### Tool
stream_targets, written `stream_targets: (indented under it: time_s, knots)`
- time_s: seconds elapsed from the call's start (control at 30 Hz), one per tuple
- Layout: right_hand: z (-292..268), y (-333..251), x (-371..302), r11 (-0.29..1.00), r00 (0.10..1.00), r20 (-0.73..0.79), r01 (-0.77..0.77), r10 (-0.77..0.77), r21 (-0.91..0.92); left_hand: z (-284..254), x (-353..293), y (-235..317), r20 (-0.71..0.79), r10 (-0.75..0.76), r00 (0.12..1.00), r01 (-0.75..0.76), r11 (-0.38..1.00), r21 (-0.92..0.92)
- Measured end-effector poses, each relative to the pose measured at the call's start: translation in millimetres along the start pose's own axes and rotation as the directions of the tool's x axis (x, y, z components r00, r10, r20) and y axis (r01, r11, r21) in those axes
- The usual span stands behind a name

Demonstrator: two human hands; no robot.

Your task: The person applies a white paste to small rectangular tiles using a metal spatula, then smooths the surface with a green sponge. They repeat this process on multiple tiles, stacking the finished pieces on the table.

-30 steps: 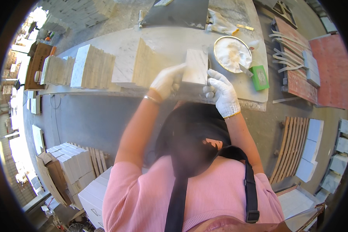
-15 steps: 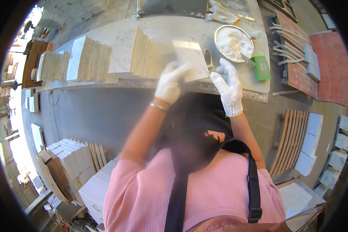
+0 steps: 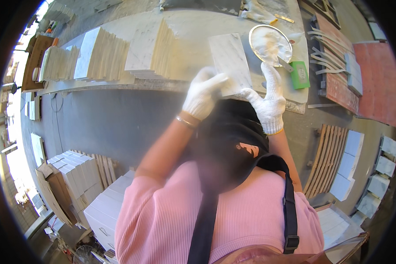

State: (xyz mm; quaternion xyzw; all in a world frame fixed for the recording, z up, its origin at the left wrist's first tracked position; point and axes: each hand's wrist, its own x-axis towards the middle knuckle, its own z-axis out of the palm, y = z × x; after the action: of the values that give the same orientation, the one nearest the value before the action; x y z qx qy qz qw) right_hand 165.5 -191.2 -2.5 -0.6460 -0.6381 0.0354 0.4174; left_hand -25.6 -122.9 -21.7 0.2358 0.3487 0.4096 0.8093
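Note:
A white rectangular marble tile (image 3: 230, 55) with grey veining lies near the table's front edge, between my two gloved hands. My left hand (image 3: 202, 97), slightly blurred, is closed at the tile's near left corner, fingers over its edge. My right hand (image 3: 270, 105) is open beside the near right corner, thumb by the tile and fingers stretched forward. Just beyond it stands a round tub (image 3: 270, 44) of white paste, with a flat scraper (image 3: 285, 64) lying against its rim. A green box (image 3: 299, 75) sits to the right of the tub.
Stacks of upright marble tiles (image 3: 147, 48) line the table (image 3: 189, 26) on the left. Gloves (image 3: 258, 12) lie at the back. Right of the table are a red board (image 3: 378, 79) and pale strips (image 3: 328, 57). White boxes (image 3: 103, 211) stand behind me on the left.
The tile has turned and come to lie closer to me and further right in view. Both hands moved slightly right and down, the right thumb coming nearer the tile's corner.

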Motion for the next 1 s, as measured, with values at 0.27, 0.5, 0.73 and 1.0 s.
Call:
stream_targets:
  time_s: [0.27, 0.5, 0.73, 1.0]
  knots:
    - [-21.2, 0.8, -6.2, 0.725, 0.869, 0.304, -0.494, 0.391, 0.481, 4.6, -3.3, 2.4, 0.126, -0.005, 0.992, 0.012, 0.999, -0.053]
    - [-30.1, -13.4, 3.4, 0.426, 0.744, 0.486, -0.664, 0.458, 0.615, 2.8, -15.3, -0.1, 0.223, -0.066, 0.973, 0.058, 0.998, 0.038]
    - [-45.8, -19.6, -3.1, 0.489, 0.764, 0.461, -0.644, 0.452, 0.588, 0.1, -17.5, -4.8, 0.282, -0.119, 0.952, 0.088, 0.989, 0.120]
    - [-55.9, -15.8, -19.1, 0.481, 0.691, 0.493, -0.722, 0.529, 0.497, 1.7, -20.7, -7.0, 0.306, -0.171, 0.936, 0.116, 0.975, 0.190]
